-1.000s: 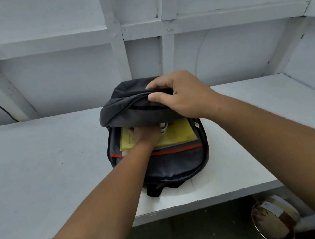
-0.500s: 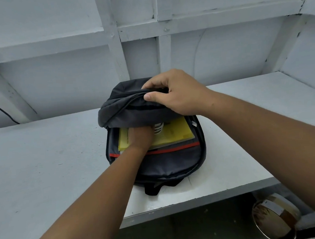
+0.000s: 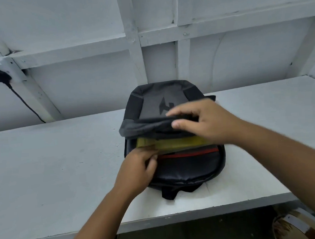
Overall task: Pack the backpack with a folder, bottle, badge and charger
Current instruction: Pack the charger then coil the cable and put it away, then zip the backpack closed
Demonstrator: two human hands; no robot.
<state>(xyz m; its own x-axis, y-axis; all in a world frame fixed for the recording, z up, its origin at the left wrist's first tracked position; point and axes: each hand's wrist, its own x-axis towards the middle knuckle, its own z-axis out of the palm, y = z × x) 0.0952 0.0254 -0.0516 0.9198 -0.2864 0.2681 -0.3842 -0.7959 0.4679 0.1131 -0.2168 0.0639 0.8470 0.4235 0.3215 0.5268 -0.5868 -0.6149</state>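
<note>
Between the two hands, flat on the desk point(image 3: 63, 162): the backpack point(image 3: 189, 171), mouth gaping. Up on the far side, the flap point(image 3: 149, 127), pinched thumb-under and fingers-over by the right hand point(image 3: 208, 123) and lifted clear of the opening. Just under that flap, right at the left fingertips, the yellow folder point(image 3: 176, 143), lying inside the main compartment beyond the red trim point(image 3: 190, 153). Left hand point(image 3: 137, 168) curled at the folder's near left corner. Blurred, so cannot tell whether pinching the folder, the bag's rim, or nothing at all. No sight of bottle, badge or charger: under the flap or elsewhere, impossible to say.

Now, doing it well. Hold the flap high with the right hand, well off the folder. Ease the folder in flat and square, away from the left hand, never corner-first. Mind that corner snagging on the zip edge. Leave space beside it for the bulkier items. Only then lower the flap.

Far out past the left hand, a plug point(image 3: 2, 76) in the wall. Down below the right arm, a round tin point(image 3: 298, 227) under the desk. Neither part of this job, by the look of it.
</note>
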